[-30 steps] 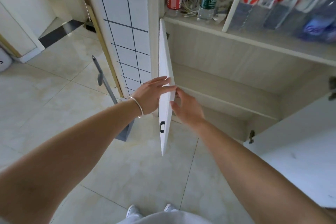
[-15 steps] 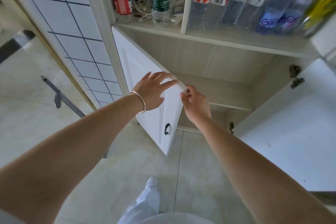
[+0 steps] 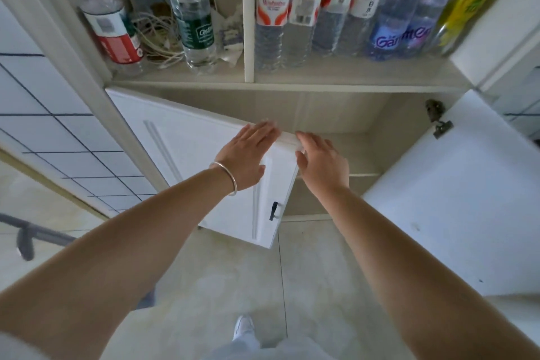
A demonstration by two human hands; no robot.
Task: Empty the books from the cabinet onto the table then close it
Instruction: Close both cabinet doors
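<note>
The low cabinet (image 3: 336, 114) has two white doors. Its left door (image 3: 187, 161) stands partly swung in, with a small black handle near its free edge. My left hand (image 3: 245, 155) lies flat on that door's outer face near the top corner, fingers straight. My right hand (image 3: 321, 164) touches the door's top free corner from the inner side, fingers relaxed. The right door (image 3: 455, 207) stands wide open. No books show on the cabinet's inner shelf (image 3: 359, 166).
An open shelf above holds several water bottles (image 3: 336, 9), a red-labelled bottle (image 3: 114, 32), a green-labelled bottle (image 3: 195, 20) and tangled cables. A white tiled wall (image 3: 43, 131) is at left. A grey metal bar (image 3: 32, 237) crosses the pale floor at lower left.
The left door has swung from edge-on toward the cabinet opening, with both hands following it. My view has shifted up and closer to the shelves.
</note>
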